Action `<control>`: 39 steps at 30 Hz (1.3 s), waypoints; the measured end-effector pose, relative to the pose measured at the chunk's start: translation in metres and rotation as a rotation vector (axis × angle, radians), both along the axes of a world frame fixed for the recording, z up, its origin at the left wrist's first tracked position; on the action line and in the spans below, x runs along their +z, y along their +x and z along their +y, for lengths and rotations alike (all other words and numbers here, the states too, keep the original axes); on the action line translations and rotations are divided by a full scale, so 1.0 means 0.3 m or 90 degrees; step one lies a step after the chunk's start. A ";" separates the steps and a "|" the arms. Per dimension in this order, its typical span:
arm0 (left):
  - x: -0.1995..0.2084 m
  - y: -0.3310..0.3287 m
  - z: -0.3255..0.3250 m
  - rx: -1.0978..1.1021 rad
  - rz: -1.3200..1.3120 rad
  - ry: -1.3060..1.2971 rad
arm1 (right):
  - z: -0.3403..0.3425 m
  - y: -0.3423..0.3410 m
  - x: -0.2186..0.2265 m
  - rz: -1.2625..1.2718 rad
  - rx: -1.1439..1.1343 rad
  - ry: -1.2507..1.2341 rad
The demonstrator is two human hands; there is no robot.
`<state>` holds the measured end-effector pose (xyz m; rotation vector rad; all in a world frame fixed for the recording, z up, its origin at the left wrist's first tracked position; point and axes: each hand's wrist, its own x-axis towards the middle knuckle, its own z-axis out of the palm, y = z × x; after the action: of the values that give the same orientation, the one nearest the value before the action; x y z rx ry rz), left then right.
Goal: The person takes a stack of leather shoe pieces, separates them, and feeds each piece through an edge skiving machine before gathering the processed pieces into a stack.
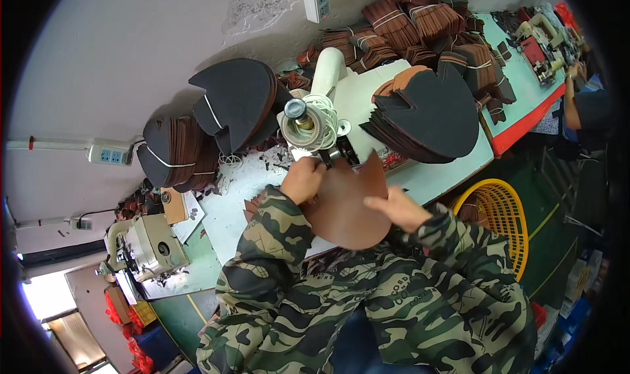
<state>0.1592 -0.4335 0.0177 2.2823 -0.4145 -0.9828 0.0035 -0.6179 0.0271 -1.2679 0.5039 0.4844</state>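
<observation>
A brown leather piece (348,210), rounded below with a notch and pointed tip at its upper edge, lies between my hands at the table's near edge. My left hand (304,180) is closed on its upper left edge, close under the head of a white machine (330,72). On the right edge, my right hand (399,208) pinches the piece, thumb on top. The machine's working point is mostly hidden behind my left hand and the leather. Just right of the machine rests a stack of dark notched leather pieces (430,115).
Tied bundles of leather pieces (246,102) lean at the back left; more brown bundles (410,20) pile up along the wall. A yellow basket (518,223) stands on the floor at right. Another machine (154,246) sits at left. At far right, a person (581,108) works by a machine.
</observation>
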 end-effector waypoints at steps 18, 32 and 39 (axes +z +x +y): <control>-0.343 -0.096 0.494 -0.120 -0.411 0.360 | -0.377 -0.005 0.149 -0.378 0.060 -0.974; 0.124 -0.131 0.162 -0.207 0.097 -0.249 | -0.093 -0.018 -0.003 -0.154 0.199 -0.029; 0.022 -0.096 0.046 0.036 -0.115 -0.052 | -0.025 0.028 -0.093 -0.041 0.042 -0.090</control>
<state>0.1305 -0.4196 0.0244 2.3037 -0.4532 -0.7223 0.0119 -0.6254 -0.0009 -1.4352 0.4494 0.4690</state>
